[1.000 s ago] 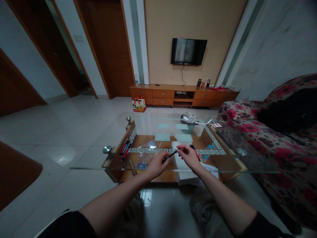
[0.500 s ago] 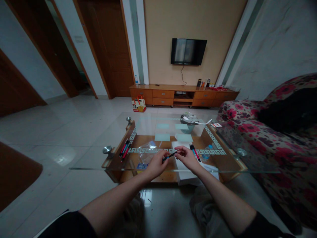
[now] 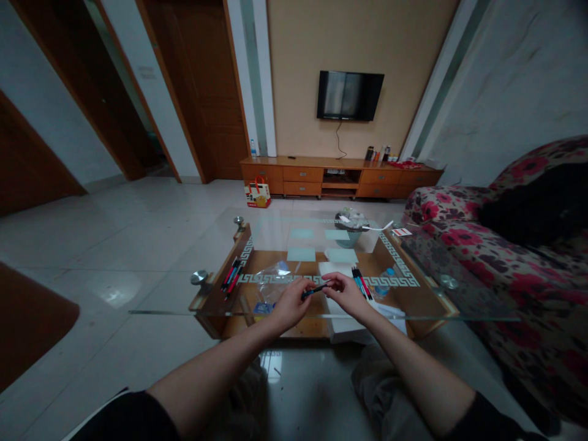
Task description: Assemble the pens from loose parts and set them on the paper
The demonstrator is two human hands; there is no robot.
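- Two hands meet over the near edge of the glass table (image 3: 193, 294), both closed on one dark pen (image 3: 315, 290).
- The left hand (image 3: 290, 303) pinches the pen's near, lower end between thumb and fingers.
- The right hand (image 3: 346, 294) pinches the far, upper end; whether it grips the cap or the barrel is too small to tell.
- The pen lies tilted, rising from left to right, just above the glass.
- Just right of the right hand, a few red and black pens (image 3: 361, 282) lie on the glass, side by side.
- At the far left of the table, another bundle of pens (image 3: 232, 274) rests on the wooden frame.
- A clear plastic bag (image 3: 271, 275) sits just beyond the left hand.
- White paper (image 3: 340, 327) shows under the glass, below both hands.
- To the right stands a flowered sofa (image 3: 505, 245); on the far wall hangs a television (image 3: 350, 95) above a low wooden cabinet (image 3: 340, 176).
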